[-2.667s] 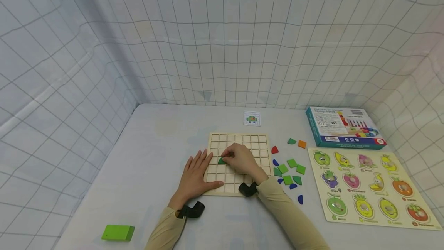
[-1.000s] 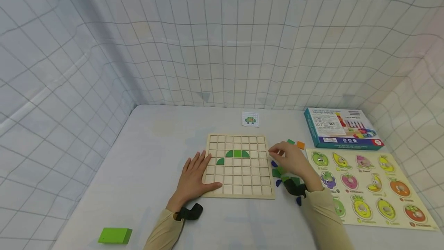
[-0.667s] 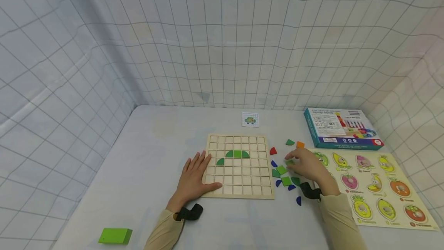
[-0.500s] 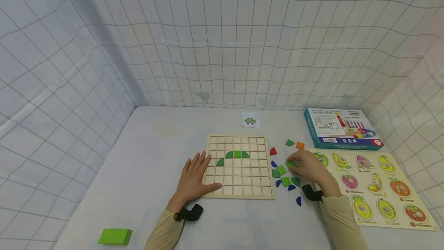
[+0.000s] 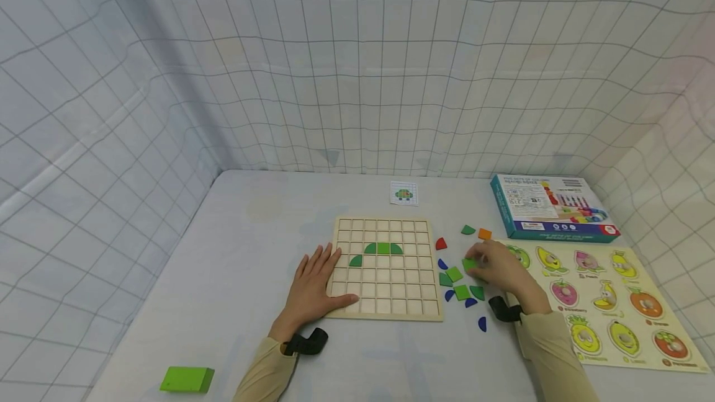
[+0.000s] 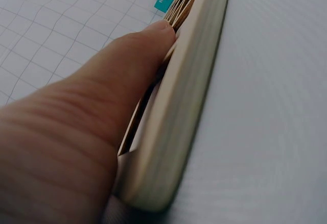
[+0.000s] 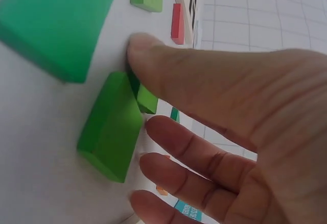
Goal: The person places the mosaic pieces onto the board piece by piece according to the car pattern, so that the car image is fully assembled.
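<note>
A pale wooden grid board point(image 5: 395, 294) lies on the table. In it sit a light green square tile point(image 5: 383, 248) and several dark green quarter-round tiles point(image 5: 355, 260). My left hand point(image 5: 314, 287) rests flat across the board's left edge, fingers spread, thumb point(image 6: 138, 50) on its near rim. Right of the board, my right hand point(image 5: 497, 268) pinches another light green square tile point(image 5: 469, 263) between thumb and index finger, low over the table. In the right wrist view a further green square tile point(image 7: 112, 127) lies close beside those fingertips.
Loose green, blue, red and orange tiles point(image 5: 461, 292) lie between board and right hand. A fruit puzzle board point(image 5: 611, 321) and a boxed set point(image 5: 553, 206) stand right. A small pattern card point(image 5: 404, 193) lies behind the board, a green block point(image 5: 187, 379) at front left.
My right hand leaves a dark green quarter-round in the board, moves right to the loose tiles and closes its fingertips on a light green square tile. The left hand stays put.
</note>
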The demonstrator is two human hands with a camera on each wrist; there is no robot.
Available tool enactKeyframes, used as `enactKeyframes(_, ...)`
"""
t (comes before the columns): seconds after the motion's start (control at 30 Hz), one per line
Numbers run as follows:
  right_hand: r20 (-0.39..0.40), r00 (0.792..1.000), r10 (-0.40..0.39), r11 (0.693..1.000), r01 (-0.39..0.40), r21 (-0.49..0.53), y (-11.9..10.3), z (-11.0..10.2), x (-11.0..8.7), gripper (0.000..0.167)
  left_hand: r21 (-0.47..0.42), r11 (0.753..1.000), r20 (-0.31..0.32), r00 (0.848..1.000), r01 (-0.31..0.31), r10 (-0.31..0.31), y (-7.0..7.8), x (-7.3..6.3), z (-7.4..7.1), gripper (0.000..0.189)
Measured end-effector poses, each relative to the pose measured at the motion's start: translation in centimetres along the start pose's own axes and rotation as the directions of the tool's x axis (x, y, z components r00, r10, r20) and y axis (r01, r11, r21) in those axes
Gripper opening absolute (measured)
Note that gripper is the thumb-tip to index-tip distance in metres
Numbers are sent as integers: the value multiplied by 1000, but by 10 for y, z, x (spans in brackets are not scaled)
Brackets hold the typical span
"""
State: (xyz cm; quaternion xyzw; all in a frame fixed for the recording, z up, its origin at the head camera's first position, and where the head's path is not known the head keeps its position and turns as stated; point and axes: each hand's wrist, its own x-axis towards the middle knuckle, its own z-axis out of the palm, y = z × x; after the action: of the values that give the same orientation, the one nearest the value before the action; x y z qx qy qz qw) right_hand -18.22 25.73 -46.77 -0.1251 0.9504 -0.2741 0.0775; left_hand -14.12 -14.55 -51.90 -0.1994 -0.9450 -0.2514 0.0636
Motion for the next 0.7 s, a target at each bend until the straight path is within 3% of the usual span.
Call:
enactKeyframes(0.23, 24, 1000, -11, 999, 10, 36, 4, -1, 8, 21, 0, 1000, 23, 1000, 13, -13, 2, 1, -1, 98)
enactKeyframes(0.7, -23, 1000, 5, 997, -3, 76, -2, 1, 1, 18, -7, 1000, 24, 1000, 12, -12, 3, 0, -3, 98)
